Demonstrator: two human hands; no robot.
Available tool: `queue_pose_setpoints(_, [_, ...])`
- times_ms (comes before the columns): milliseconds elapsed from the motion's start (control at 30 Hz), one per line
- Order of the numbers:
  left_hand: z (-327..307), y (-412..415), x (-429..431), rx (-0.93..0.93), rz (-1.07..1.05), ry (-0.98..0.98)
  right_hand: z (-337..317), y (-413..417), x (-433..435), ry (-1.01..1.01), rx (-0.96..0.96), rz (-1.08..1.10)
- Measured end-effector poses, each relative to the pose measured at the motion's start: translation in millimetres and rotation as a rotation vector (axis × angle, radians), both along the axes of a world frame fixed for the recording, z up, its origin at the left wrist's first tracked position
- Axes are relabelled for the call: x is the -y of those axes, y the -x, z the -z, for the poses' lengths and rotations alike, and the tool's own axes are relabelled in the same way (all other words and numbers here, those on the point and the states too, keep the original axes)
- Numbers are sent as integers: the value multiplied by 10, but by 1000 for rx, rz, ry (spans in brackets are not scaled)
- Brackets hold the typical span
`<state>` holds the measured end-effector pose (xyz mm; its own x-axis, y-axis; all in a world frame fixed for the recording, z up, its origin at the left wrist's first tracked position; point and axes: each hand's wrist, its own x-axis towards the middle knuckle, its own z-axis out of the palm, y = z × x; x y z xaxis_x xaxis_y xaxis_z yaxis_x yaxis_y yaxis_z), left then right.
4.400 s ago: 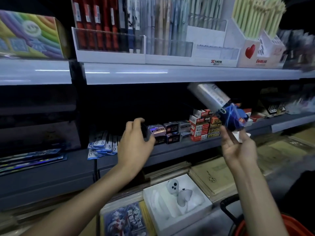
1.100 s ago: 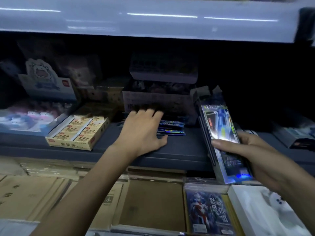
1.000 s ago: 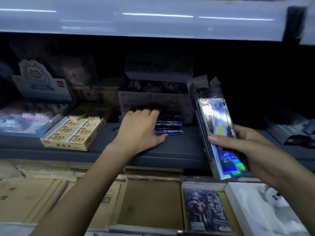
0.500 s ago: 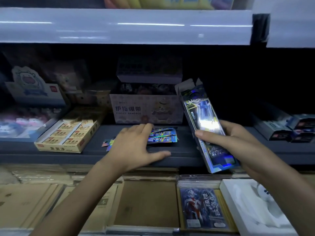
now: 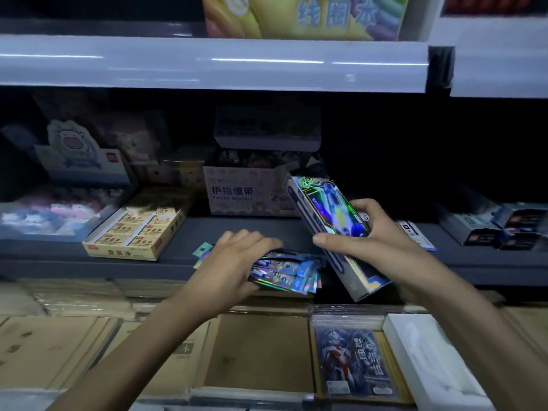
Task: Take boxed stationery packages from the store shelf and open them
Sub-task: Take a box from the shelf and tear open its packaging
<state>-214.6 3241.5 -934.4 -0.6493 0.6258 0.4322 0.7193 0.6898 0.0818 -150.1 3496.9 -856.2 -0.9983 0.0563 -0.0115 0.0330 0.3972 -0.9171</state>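
Long holographic blue cardboard box (image 5: 332, 209) sat tilted, long axis upper-left to lower-right, clamped in right hand (image 5: 382, 241); left hand (image 5: 234, 262) gripped shiny foil packets (image 5: 287, 277).

Long box (image 5: 333, 209): white sides, holographic blue-green front. Foil packets (image 5: 287, 275): iridescent blue, rainbow glints. Eraser carton (image 5: 136, 234): pale yellow, red labels. Bandage box (image 5: 237, 194): white, blue lettering. Shelf (image 5: 89, 264): dark grey.

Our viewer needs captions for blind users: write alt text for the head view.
A person's right hand holds a long holographic box tilted above a dark store shelf, while the left hand grips a stack of holographic packets at the shelf's front edge.
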Motion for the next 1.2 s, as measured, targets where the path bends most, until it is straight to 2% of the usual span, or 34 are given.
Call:
queue_pose_setpoints(100, [-61, -61, 105, -10, 17, -33, 8, 23, 50, -30, -88, 26])
queue_pose_setpoints(167, [-93, -128, 209, -31, 6, -131, 9, 70, 97, -86, -185, 46])
queue_pose_setpoints(367, [-184, -458, 332, 167, -233, -865, -93, 387, 401, -513, -385, 100])
queue_pose_setpoints(467, [-279, -482, 358, 396, -198, -1217, -65, 522, 605, -753, -370, 19])
queue_pose_setpoints(600, [-383, -453, 369, 709, -161, -1590, 49, 603, 783, -925, -306, -55])
queue_pose_setpoints(700, [-375, -374, 417, 856, -140, -1695, 108, 661, 829, -1113, -220, -97])
queue_pose_setpoints(767, [-357, -319, 446, 876, -135, -1706, 145, 680, 844, -1184, -194, -91])
queue_pose_setpoints(833, [-354, -267, 446, 839, -146, -1701, 134, 661, 874, -1217, -248, -35])
queue_pose_setpoints(1033, [-464, -193, 406, 629, -144, -1645, -2, 551, 1022, -1070, -431, 51])
queue_pose_setpoints(1100, [-522, -187, 397, 569, -129, -1631, -3, 508, 1119, -867, -559, 60])
queue_pose_setpoints(1167, [-567, -177, 392, 524, -114, -1612, -55, 466, 1228, -530, -630, 27])
queue_pose_setpoints(1200, [-586, -168, 387, 513, -106, -1613, -104, 446, 1288, -347, -602, -16])
